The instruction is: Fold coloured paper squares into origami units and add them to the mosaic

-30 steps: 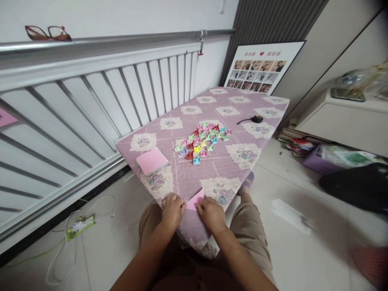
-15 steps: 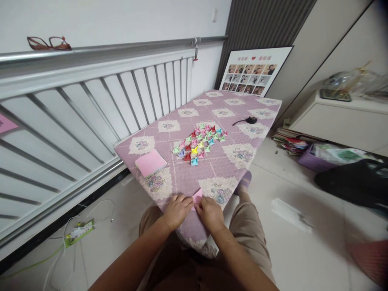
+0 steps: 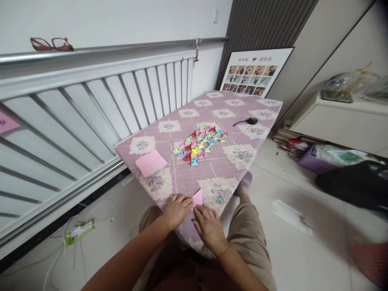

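A folded pink paper (image 3: 198, 198) lies on the table near its front corner. My left hand (image 3: 178, 211) rests on the paper's left edge, fingers close together and pressing down. At the paper's lower edge, my right hand (image 3: 209, 229) lies nearly flat with its fingers extended and thumb apart. A stack of square papers (image 3: 150, 163), pink on top, is to the left. Farther back stand several small folded paper pieces (image 3: 194, 150) in red, green, yellow, pink and blue, arranged in slanting rows.
The tablecloth (image 3: 185, 178) is purple and floral. A black object with a strap (image 3: 251, 121) lies on it. A photo board (image 3: 257, 72) leans behind. Glasses (image 3: 52, 44) sit on the rail at left. A power strip (image 3: 80, 232) and cables are on the floor.
My right hand has slid down and opened out from its pinch at the paper's right edge, so more of the pink paper shows. My left hand has hardly moved.
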{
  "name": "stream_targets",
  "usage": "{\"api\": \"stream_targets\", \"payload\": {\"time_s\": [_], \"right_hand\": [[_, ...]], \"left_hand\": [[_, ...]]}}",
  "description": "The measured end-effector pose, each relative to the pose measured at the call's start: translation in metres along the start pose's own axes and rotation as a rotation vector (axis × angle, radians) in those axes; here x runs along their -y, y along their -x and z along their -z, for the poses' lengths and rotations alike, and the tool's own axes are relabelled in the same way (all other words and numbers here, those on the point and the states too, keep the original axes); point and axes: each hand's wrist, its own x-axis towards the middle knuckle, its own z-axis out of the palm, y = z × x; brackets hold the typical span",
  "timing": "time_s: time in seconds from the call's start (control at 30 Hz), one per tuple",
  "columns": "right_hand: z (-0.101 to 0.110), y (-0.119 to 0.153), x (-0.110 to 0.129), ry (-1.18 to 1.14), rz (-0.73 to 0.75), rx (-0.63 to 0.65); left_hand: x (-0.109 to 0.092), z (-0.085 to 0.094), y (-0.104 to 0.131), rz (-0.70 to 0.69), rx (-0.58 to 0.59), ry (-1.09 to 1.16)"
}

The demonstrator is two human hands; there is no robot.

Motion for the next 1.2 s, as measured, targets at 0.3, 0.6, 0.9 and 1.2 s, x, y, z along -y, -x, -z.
{"api": "stream_targets", "payload": {"time_s": [0.3, 0.6, 0.9, 1.2], "right_hand": [[0.008, 0.008, -0.016, 0.011, 0.017, 0.005], [0.007, 0.013, -0.021, 0.029, 0.034, -0.039], [0.021, -0.024, -0.007, 0.117, -0.245, 0.046], [0.021, -0.035, -0.003, 0.059, -0.45, 0.087]], "left_hand": [[0.017, 0.007, 0.031, -0.028, 0.057, -0.053], [0.013, -0.007, 0.041, 0.028, 0.038, -0.059], [0.005, -0.012, 0.048, 0.131, 0.01, -0.06], [0.0, -0.03, 0.056, 0.232, -0.118, -0.001]]}}
